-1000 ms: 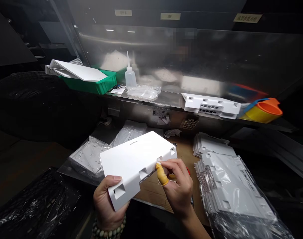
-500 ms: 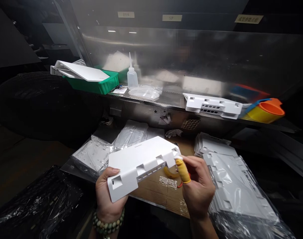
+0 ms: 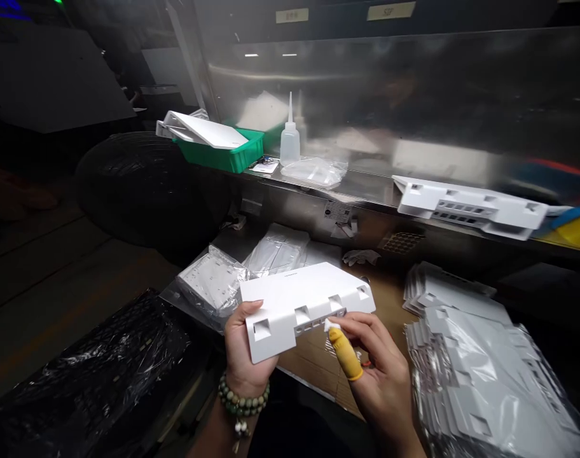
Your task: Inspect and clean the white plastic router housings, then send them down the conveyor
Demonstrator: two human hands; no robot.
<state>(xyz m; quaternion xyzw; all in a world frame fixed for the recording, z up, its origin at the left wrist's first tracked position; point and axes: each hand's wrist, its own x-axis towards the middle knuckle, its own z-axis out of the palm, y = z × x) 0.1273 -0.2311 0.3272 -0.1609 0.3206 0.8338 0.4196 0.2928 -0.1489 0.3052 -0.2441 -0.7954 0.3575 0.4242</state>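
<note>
We grip the white cover point(image 3: 313, 294) in our left hand point(image 3: 245, 355), and our right hand point(image 3: 384, 375) pinches a white wad point(image 3: 329, 325)!

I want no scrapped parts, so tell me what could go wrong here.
The left hand holds the white casing near one end, so the other end could dip. The small white piece pinched in the right hand might slip out. The stacked panels appear close to that hand and might get nudged.

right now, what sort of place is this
Probably a factory workstation: a stack of white panels much like the held panel, and a squeeze bottle on a metal shelf.
</note>
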